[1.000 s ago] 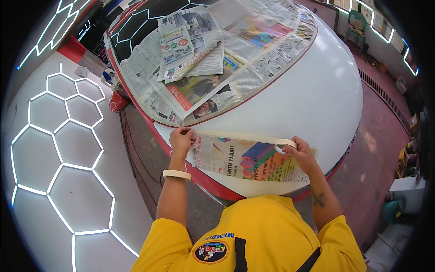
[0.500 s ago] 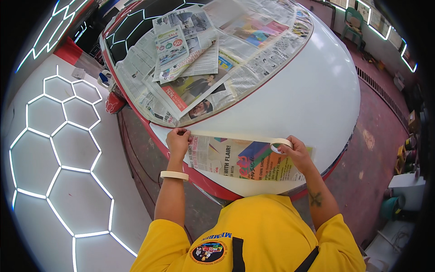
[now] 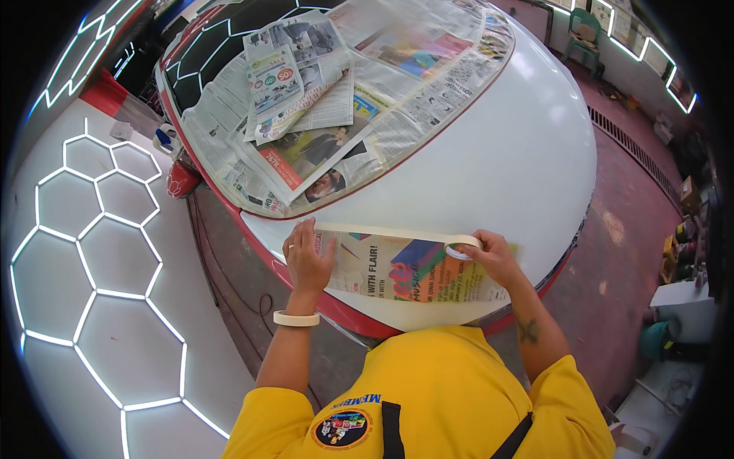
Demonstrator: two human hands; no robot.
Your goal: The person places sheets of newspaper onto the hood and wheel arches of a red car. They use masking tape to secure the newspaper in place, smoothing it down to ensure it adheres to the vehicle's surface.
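My right hand (image 3: 495, 256) grips a roll of cream masking tape (image 3: 457, 248), closed round its side. From the roll a stretched strip of tape (image 3: 382, 230) runs left along the upper edge of a newspaper sheet (image 3: 353, 268). That sheet lies on the near end of a white car hood (image 3: 497, 157). At the sheet's left end my left hand (image 3: 309, 256) lies flat with fingers stretched out, pressing on the tape and paper. A cream ring like a second tape roll (image 3: 296, 319) sits round my left wrist.
More newspaper (image 3: 413, 99) is taped over the windshield area, with loose sheets (image 3: 302, 84) on top. A red side mirror (image 3: 182, 180) sticks out at left. Cables (image 3: 229, 302) lie on the floor. A green chair (image 3: 583, 38) stands far right, a floor drain (image 3: 634, 157) nearer.
My left hand has gone from a pinch at the tape's left end to lying flat there with fingers extended. My right hand keeps the roll. The view has shifted slightly.
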